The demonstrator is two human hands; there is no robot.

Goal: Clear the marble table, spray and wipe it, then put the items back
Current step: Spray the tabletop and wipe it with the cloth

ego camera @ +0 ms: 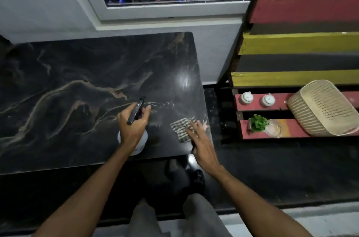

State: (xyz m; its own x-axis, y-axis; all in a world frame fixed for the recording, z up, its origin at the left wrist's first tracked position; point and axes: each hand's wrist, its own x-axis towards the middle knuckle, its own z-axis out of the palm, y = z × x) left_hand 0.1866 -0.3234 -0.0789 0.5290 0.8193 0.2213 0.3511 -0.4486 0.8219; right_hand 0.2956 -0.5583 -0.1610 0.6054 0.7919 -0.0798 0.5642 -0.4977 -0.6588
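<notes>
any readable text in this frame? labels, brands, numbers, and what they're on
No text can be read anywhere in this frame.
Two white jars: each has a small dark mark on top, too small to read.
Spray bottle in the left hand: no label visible.
Basket: rows of dark dots are holes, not text.
Checked cloth under the right hand: pattern only.

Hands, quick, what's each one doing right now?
Left hand: closed around the spray bottle.
Right hand: open, fingers flat on the checked cloth.
</notes>
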